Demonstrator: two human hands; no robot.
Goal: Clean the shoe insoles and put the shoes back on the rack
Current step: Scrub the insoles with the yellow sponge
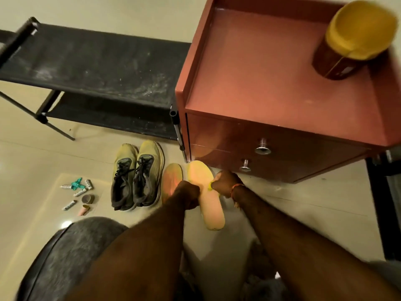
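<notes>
A pair of olive-yellow running shoes (136, 174) with dark laces stands on the floor in front of the black shoe rack (95, 68). Two orange-yellow insoles are to their right. One insole (171, 181) lies flat on the floor, partly behind my left hand. The larger insole (208, 203) is lifted, and my left hand (187, 195) is closed on its left edge. My right hand (225, 184) is closed on a small yellow-green item that I cannot identify, pressed against the insole's right edge.
A reddish-brown bedside cabinet (282, 83) with two drawers stands on the right, a yellow-lidded jar (351, 40) on top. Small tubes, a teal clip and a tape roll (78, 194) lie on the floor at the left. A grey padded seat (71, 257) is below.
</notes>
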